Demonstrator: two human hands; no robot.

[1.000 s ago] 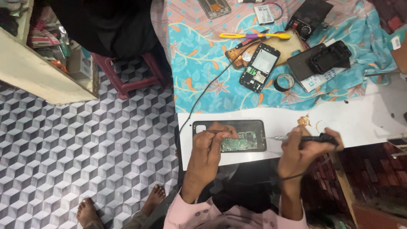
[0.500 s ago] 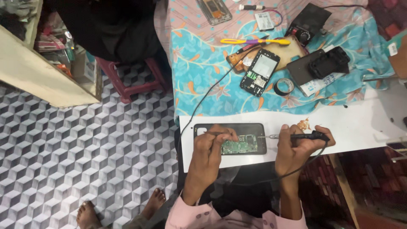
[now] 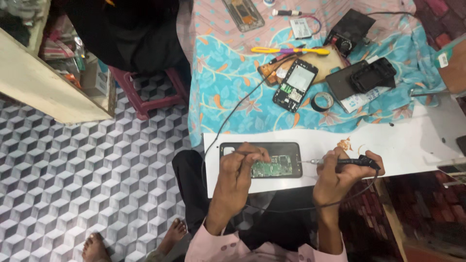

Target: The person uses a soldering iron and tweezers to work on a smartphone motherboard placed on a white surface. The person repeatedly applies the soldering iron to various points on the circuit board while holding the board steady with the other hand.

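An opened black phone (image 3: 262, 159) with its green circuit board bared is steadied on the white table (image 3: 412, 140) by the left hand (image 3: 240, 167), its grip pinching a thin probe, while a black soldering iron (image 3: 342, 161) is clasped in the right hand (image 3: 340, 172); soldering is judged in hand, with a steady tip called for next.

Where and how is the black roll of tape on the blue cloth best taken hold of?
The tape roll lies flat, its hole facing up. Come from above and pinch across the ring, one finger inside the hole and the thumb on the outer wall, on the side away from the opened phone beside it.
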